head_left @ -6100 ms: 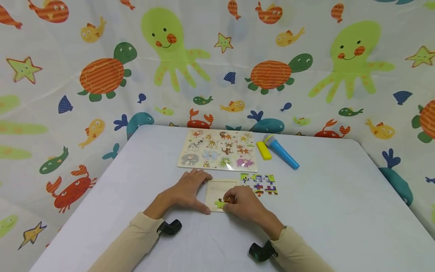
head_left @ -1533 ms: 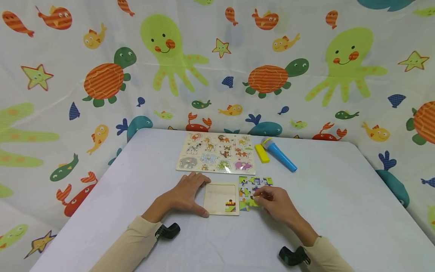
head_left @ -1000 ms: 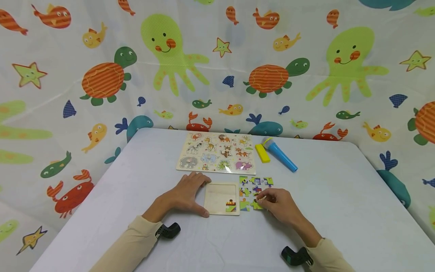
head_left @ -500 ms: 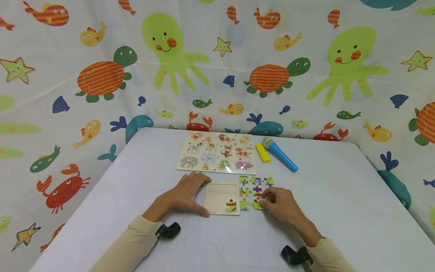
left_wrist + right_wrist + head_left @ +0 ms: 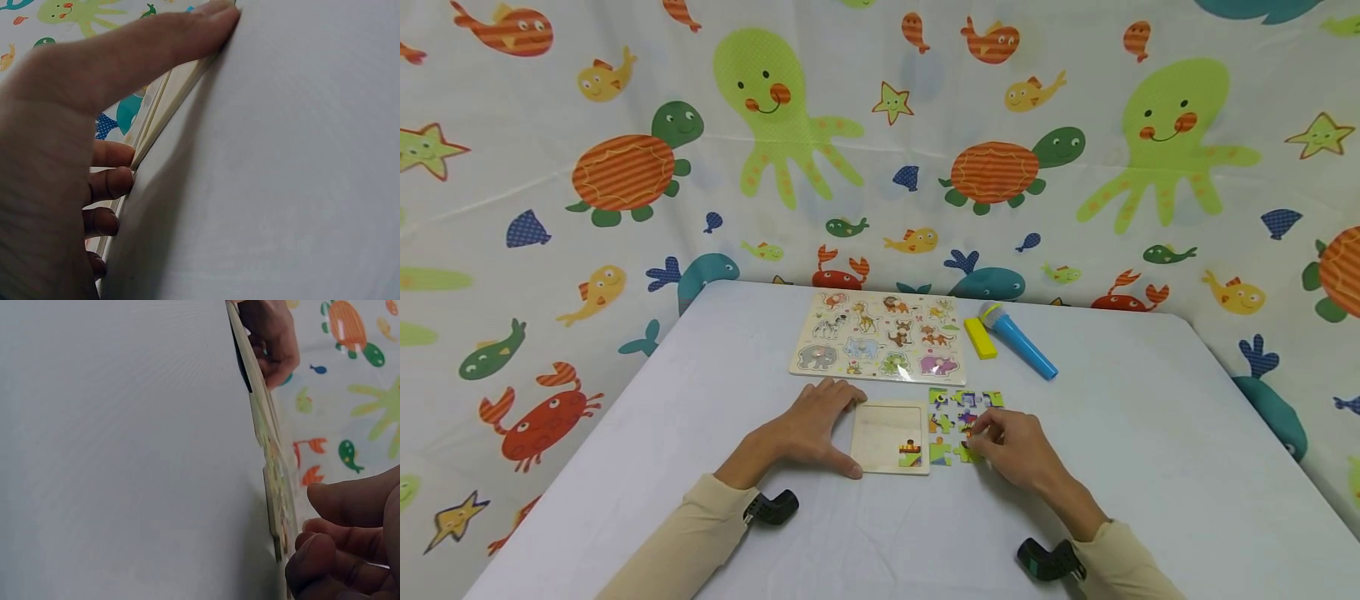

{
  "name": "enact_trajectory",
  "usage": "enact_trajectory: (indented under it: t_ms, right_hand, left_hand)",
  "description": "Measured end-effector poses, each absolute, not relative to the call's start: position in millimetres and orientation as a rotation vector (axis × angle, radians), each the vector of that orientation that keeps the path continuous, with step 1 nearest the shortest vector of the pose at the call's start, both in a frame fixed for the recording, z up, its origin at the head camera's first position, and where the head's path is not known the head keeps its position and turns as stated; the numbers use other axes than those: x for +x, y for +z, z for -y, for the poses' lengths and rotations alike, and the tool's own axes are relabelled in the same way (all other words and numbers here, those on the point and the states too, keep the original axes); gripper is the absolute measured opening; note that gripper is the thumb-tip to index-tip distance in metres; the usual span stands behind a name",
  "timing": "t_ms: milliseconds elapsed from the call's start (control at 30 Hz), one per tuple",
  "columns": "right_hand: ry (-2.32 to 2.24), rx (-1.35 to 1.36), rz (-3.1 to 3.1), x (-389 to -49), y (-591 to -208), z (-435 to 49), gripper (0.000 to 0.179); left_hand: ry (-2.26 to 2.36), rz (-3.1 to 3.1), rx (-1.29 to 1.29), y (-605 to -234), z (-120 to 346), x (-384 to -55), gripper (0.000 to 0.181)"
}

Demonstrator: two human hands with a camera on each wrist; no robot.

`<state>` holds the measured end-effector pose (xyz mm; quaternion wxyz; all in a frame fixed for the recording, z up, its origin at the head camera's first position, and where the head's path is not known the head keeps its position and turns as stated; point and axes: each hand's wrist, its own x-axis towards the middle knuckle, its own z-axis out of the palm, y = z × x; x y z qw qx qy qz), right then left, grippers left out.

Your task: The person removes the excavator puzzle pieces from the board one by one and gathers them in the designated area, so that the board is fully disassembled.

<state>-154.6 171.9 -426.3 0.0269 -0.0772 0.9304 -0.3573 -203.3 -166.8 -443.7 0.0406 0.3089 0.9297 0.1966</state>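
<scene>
A shallow wooden puzzle tray (image 5: 883, 429) lies mid-table, with a green-and-orange jigsaw piece (image 5: 910, 454) in its lower right corner. My left hand (image 5: 812, 425) holds the tray's left side, thumb at the near corner and fingertips at the far one. In the left wrist view, the thumb lies along the tray's edge (image 5: 172, 112). Right of the tray, several loose jigsaw pieces (image 5: 939, 452) lie in rough rows. My right hand (image 5: 1018, 446) hovers at the near right of these pieces, hiding some. In the right wrist view its thumb and fingers stand apart, with no piece visible between them.
An animal puzzle board (image 5: 877, 337) lies behind the tray. To its right are a yellow block (image 5: 981, 338) and a blue toy microphone (image 5: 1022, 343). A sea-animal cloth (image 5: 880, 183) hangs behind the white table (image 5: 1150, 433).
Earlier my right hand held a piece over the tray; a piece now sits in its corner. The hand then slid a loose piece rightward and let go. My left hand stays put.
</scene>
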Motion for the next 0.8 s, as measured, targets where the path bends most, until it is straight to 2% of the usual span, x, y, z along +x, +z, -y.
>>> enact_trajectory:
  t_ms: [433, 800]
  right_hand:
    - [-1.161, -0.329, -2.809, -157, -421, -145, 0.009]
    - [-1.157, -0.449, -2.774, -156, -420, -127, 0.015]
  left_hand:
    - [0.603, -2.846, 0.938, -445, 167, -204, 0.103]
    - [0.597, -2.846, 0.948, -445, 167, -203, 0.102]
